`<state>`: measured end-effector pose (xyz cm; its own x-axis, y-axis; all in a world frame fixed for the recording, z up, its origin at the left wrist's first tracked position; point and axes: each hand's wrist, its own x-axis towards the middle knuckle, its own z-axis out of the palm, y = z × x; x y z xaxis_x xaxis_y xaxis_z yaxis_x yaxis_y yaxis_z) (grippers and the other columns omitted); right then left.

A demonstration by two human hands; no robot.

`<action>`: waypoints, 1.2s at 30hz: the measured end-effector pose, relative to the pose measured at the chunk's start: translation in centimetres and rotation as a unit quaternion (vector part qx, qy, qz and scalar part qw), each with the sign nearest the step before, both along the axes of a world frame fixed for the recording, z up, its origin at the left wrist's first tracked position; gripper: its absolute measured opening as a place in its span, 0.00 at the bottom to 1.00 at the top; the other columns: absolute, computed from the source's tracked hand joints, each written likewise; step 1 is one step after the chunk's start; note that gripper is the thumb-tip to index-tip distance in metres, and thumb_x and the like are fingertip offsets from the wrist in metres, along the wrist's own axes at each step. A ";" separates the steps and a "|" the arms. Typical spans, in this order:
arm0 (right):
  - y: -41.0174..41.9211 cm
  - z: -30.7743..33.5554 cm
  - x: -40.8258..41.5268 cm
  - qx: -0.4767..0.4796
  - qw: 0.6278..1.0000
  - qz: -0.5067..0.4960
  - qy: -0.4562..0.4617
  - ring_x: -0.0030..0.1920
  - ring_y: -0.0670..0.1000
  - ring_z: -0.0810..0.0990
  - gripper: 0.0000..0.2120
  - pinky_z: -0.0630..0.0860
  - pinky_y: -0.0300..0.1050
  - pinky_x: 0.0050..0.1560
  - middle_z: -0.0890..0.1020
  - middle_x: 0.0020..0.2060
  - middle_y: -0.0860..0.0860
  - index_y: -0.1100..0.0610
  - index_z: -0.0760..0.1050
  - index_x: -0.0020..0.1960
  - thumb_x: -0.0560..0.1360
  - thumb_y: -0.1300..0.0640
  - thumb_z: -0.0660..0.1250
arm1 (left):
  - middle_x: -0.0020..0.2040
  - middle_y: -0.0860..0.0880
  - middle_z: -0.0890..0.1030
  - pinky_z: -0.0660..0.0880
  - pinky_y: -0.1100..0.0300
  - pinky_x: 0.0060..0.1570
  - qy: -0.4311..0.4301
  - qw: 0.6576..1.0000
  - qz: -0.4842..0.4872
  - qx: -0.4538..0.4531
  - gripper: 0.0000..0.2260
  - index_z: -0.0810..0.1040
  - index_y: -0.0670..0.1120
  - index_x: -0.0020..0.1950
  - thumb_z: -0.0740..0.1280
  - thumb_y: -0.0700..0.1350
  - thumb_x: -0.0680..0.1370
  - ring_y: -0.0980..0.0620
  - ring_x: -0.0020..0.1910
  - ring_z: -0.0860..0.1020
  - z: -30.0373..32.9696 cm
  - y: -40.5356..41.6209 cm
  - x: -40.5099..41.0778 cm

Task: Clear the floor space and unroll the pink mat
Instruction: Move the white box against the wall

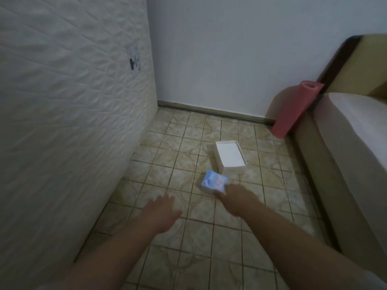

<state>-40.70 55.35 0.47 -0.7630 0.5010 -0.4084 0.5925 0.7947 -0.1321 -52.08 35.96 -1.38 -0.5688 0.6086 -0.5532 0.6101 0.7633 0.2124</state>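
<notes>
A rolled pink mat [294, 110] leans upright in the far right corner, between the wall and the bed. On the tiled floor [167, 155] lie a white box [229, 155] and, nearer to me, a small blue box [213, 182]. My right hand [235, 198] reaches down to the blue box, its fingertips at the box's near right corner; the blur hides whether the fingers grip it. My left hand [161, 212] hovers over the floor to the left of the blue box, fingers spread and holding nothing.
A white quilted mattress [69, 122] stands on edge along the left side. A bed [351, 147] with a dark headboard runs down the right side. The tiled strip between them ends at a white wall [230, 59].
</notes>
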 end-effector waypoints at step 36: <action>33.1 -6.3 -44.2 -0.093 0.969 -0.219 -0.062 0.61 0.59 0.72 0.23 0.70 0.53 0.60 0.72 0.65 0.58 0.51 0.61 0.72 0.80 0.44 0.48 | 0.76 0.43 0.60 0.59 0.46 0.72 0.108 0.963 -0.220 0.115 0.26 0.61 0.43 0.74 0.54 0.57 0.80 0.43 0.74 0.61 7.2 49.3 -57.8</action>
<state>-84.86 88.44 -5.86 -0.4327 0.6752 -0.5973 0.8883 0.4322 -0.1550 -109.84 85.24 5.86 -0.3151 0.9090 -0.2727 0.9125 0.3692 0.1763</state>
